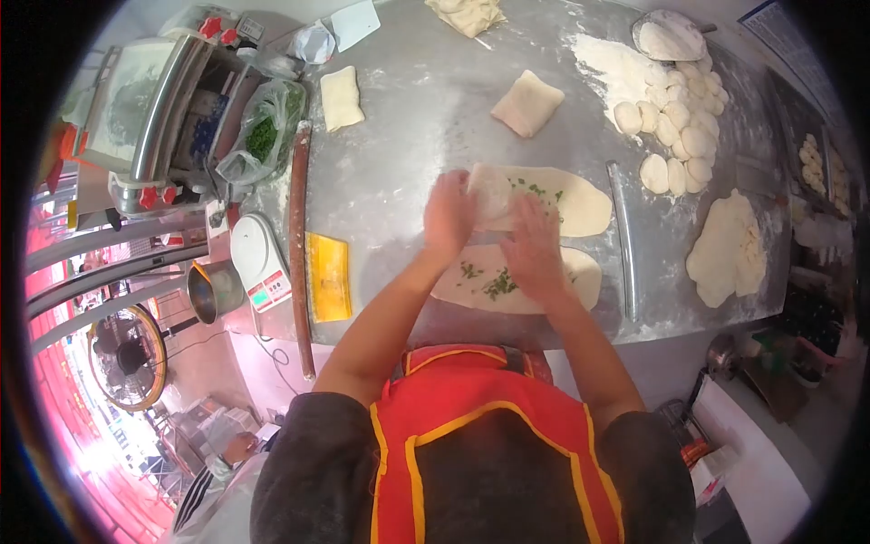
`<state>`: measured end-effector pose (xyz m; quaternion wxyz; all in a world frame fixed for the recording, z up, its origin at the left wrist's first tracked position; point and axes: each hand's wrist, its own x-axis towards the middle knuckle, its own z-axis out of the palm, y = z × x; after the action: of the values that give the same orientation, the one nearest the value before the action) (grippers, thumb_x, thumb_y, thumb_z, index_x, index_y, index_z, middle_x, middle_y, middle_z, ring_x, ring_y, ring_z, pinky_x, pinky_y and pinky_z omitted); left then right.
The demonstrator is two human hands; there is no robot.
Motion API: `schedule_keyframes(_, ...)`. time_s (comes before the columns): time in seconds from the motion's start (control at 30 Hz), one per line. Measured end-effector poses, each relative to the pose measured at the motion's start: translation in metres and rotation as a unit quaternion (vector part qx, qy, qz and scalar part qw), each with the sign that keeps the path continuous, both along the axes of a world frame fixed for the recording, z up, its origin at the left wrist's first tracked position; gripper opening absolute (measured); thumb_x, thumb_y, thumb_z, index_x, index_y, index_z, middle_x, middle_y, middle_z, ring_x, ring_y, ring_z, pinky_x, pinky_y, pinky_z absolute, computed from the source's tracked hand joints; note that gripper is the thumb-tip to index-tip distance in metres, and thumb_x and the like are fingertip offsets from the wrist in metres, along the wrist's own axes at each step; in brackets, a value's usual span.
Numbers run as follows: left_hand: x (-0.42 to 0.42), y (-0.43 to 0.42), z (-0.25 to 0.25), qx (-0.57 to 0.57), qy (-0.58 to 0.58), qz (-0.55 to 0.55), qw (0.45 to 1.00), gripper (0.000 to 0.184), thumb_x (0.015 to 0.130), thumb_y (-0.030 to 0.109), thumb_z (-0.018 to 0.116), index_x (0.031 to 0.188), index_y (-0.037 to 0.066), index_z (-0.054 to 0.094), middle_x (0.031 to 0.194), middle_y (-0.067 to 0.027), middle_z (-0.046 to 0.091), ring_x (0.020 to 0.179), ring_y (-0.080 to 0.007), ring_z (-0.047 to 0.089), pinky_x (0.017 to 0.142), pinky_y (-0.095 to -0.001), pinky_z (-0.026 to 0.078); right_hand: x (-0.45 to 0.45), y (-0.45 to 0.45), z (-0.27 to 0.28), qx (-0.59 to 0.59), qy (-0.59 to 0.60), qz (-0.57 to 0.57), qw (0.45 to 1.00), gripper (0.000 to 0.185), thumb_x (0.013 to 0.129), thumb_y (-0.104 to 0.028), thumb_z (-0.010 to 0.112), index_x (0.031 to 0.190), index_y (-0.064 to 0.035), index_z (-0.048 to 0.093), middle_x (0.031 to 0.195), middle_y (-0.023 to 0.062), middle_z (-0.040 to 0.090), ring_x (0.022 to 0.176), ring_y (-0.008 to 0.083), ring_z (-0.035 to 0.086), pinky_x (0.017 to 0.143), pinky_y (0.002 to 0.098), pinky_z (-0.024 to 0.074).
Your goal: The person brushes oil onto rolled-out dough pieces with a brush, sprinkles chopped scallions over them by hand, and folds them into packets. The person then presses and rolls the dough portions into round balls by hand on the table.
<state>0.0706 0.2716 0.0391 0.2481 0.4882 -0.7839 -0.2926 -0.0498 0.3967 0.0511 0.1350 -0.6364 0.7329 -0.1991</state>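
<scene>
The left hand (pixel 450 213) is half curled at the 9 o'clock end of the upper dough sheet (pixel 587 207), by its folded-over part (if the fingers pinch it, I cannot tell). The right hand (pixel 535 247) is open and flat, fingers on the lower edge of this sheet. From this sheet, the lower dough sheet (pixel 453 288) with chopped greens (pixel 499 285) lies at 6 o'clock, a metal rod (pixel 623 240) between 3 and 4, a folded dough square (pixel 527 104) near 12, and dough balls (pixel 677 114) at 2.
</scene>
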Motion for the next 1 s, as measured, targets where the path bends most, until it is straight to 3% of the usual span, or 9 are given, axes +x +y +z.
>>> schedule_keyframes(0.03,0.002,-0.003,0.004,-0.040,-0.036,0.016,0.998,0.026,0.082,0.018,0.065,0.100,0.001,0.056,0.095,-0.0160,0.061,0.081,-0.0313,0.061,0.071,-0.0383,0.049,0.005,-0.010,0.000,0.002,0.006,0.017,1.000,0.058,0.089,-0.028,0.052,0.138,-0.0005,0.034,0.146,0.0175,0.030,0.137,0.0326,0.023,0.109,0.0567,0.0134)
schedule_keyframes(0.27,-0.009,-0.010,0.007,0.211,-0.210,0.035,0.954,0.033,0.075,0.030,0.070,0.088,0.003,0.056,0.083,-0.0140,0.063,0.079,-0.0322,0.062,0.070,-0.0407,0.048,0.012,-0.025,-0.012,-0.002,0.092,0.042,0.995,0.053,0.091,-0.029,0.049,0.135,-0.0020,0.040,0.142,0.0189,0.037,0.132,0.0324,0.033,0.108,0.0540,0.0225)
schedule_keyframes(0.37,-0.011,-0.010,0.008,0.208,-0.189,0.030,0.959,0.031,0.076,0.028,0.068,0.087,0.002,0.055,0.087,-0.0157,0.062,0.083,-0.0342,0.062,0.071,-0.0432,0.048,0.004,-0.029,0.012,-0.085,-0.151,-0.050,0.984,0.045,0.092,-0.025,0.046,0.133,-0.0036,0.044,0.134,0.0194,0.046,0.124,0.0344,0.043,0.103,0.0474,0.0327)
schedule_keyframes(0.43,-0.012,-0.001,-0.002,0.122,-0.150,0.032,0.981,0.029,0.078,0.027,0.067,0.085,0.003,0.054,0.083,-0.0157,0.061,0.081,-0.0340,0.062,0.069,-0.0424,0.049,0.009,-0.028,0.011,-0.044,-0.296,-0.092,0.950,0.042,0.093,-0.023,0.045,0.129,-0.0023,0.047,0.126,0.0198,0.052,0.116,0.0347,0.050,0.098,0.0431,0.0381)
schedule_keyframes(0.47,-0.013,0.002,-0.007,0.157,-0.113,0.028,0.981,0.028,0.079,0.026,0.067,0.086,0.002,0.053,0.082,-0.0147,0.060,0.078,-0.0300,0.061,0.068,-0.0396,0.049,0.010,-0.027,0.010,-0.024,-0.366,-0.114,0.923,0.040,0.093,-0.022,0.044,0.128,-0.0017,0.048,0.123,0.0200,0.054,0.111,0.0349,0.053,0.095,0.0409,0.0408)
schedule_keyframes(0.67,-0.035,0.025,0.039,0.265,0.127,-0.068,0.953,0.022,0.083,0.013,0.063,0.098,0.000,0.054,0.084,-0.0120,0.057,0.077,-0.0173,0.059,0.067,-0.0313,0.050,-0.021,-0.032,0.009,0.013,-0.588,-0.280,0.759,0.040,0.090,-0.027,0.052,0.118,0.0009,0.054,0.108,0.0232,0.060,0.103,0.0344,0.056,0.089,0.0386,0.0433)
schedule_keyframes(0.73,-0.040,0.028,0.038,0.298,0.169,-0.081,0.936,0.024,0.084,0.010,0.062,0.105,0.000,0.054,0.086,-0.0125,0.057,0.077,-0.0198,0.060,0.069,-0.0323,0.051,-0.036,-0.030,0.018,0.045,-0.512,-0.273,0.813,0.039,0.088,-0.024,0.055,0.117,0.0010,0.054,0.109,0.0224,0.059,0.104,0.0348,0.056,0.089,0.0391,0.0432)
schedule_keyframes(0.83,-0.035,0.022,0.006,0.065,0.028,-0.085,0.994,0.033,0.083,0.010,0.063,0.113,0.001,0.054,0.096,-0.0138,0.059,0.081,-0.0250,0.060,0.072,-0.0339,0.050,-0.043,-0.027,-0.006,0.007,-0.381,-0.266,0.885,0.038,0.083,-0.018,0.059,0.115,0.0010,0.054,0.110,0.0208,0.058,0.104,0.0354,0.055,0.089,0.0405,0.0434)
schedule_keyframes(1.0,-0.043,0.032,-0.007,0.052,0.031,-0.106,0.993,0.038,0.081,0.011,0.063,0.117,0.005,0.055,0.107,-0.0124,0.057,0.092,-0.0286,0.058,0.079,-0.0357,0.049,-0.043,-0.024,-0.014,-0.052,-0.259,-0.259,0.929,0.045,0.079,-0.005,0.059,0.122,-0.0017,0.049,0.111,0.0196,0.055,0.104,0.0365,0.054,0.090,0.0428,0.0431)
